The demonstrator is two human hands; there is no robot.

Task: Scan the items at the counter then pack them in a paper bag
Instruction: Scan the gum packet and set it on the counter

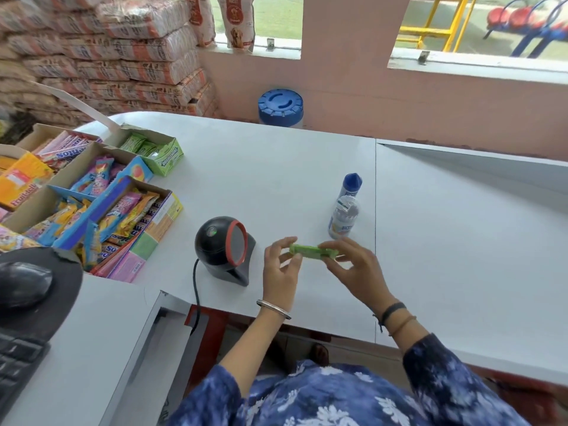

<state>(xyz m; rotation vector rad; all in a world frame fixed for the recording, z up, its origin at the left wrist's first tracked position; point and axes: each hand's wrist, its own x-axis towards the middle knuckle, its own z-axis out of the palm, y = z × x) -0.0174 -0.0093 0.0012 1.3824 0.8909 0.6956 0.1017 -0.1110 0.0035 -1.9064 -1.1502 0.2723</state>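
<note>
Left hand point(281, 265) pinches one end of a slim green wrapped packet point(312, 251), possibly gum | right hand point(353, 265) grips its other end | packet held above the white counter point(276, 167), just right of the black round scanner point(222, 244) | two small blue-capped bottles point(345, 210) stand behind.

A scanner point(226, 249) is set on the counter point(276, 167), with boxes of sweets point(92, 195) to its left and two bottles point(345, 210) (one behind the other) to its right. A pack point(310, 251) is held just right of the scanner.
</note>
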